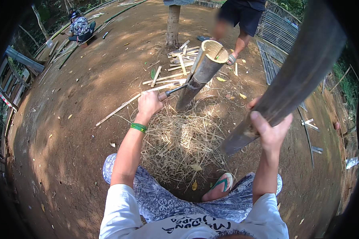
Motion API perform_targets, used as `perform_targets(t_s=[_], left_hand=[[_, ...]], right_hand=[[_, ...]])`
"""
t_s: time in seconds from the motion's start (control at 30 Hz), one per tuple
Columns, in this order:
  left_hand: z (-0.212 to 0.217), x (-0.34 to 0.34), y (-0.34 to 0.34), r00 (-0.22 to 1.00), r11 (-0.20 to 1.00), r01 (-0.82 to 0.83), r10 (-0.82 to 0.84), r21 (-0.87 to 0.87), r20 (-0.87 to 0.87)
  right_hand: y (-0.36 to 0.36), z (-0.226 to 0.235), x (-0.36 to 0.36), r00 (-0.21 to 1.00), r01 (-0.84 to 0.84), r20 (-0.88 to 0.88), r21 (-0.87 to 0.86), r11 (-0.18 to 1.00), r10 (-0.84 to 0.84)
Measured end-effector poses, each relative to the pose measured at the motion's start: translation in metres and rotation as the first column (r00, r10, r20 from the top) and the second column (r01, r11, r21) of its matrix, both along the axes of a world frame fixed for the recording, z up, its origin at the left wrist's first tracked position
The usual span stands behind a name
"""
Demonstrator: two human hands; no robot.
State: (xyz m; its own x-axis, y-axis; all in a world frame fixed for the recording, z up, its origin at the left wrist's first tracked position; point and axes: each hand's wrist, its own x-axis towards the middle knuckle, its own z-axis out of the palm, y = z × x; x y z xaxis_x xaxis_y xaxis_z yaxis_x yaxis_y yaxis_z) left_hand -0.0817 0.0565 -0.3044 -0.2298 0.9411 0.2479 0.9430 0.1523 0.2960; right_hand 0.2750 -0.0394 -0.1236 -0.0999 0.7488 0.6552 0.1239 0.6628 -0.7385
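Observation:
My left hand [149, 104] is closed round the wooden handle of a knife [162, 96]. Its dark blade reaches into the side of an upright, tilted bamboo section [196, 80], which has a slit running down from its open top. How deep the blade sits I cannot tell. In my right hand [272, 129], fingers wrapped round its lower part, is a thick dark bamboo length [293, 75], raised and slanting up to the right. It is apart from the knife and the split section. Between my legs lies a heap of pale bamboo shavings [181, 139].
Pale split strips [183, 59] lie beyond the bamboo section, by a tree trunk [173, 26]. A person in shorts [243, 20] stands close behind it. Another person [80, 28] squats far left among long poles. Slatted bamboo panels [267, 59] are at right.

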Motion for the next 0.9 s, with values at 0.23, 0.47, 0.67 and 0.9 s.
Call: perform_targets(t_s=[0.23, 0.47, 0.67, 0.9], left_hand=[[0.009, -0.018, -0.003, 0.995, 0.999, -0.03, 0.031, -0.018, 0.096], [0.005, -0.012, -0.003, 0.999, 0.991, 0.025, -0.03, 0.129, 0.031], [0.007, -0.038, -0.011, 0.997, 0.99, 0.032, -0.022, 0.137, -0.074], [0.006, -0.038, -0.005, 0.999, 0.993, 0.021, -0.018, 0.117, -0.028]], right_hand=[[-0.015, 0.079, 0.015, 0.959, 0.26, -0.192, 0.313, 0.914, -0.207], [0.049, -0.189, -0.013, 0.795, 0.489, 0.584, -0.455, 0.745, -0.165], [0.037, -0.065, -0.024, 0.953, 0.231, 0.285, -0.471, 0.852, -0.101], [0.016, 0.058, -0.013, 0.971, 0.224, -0.152, 0.337, 0.914, -0.182]])
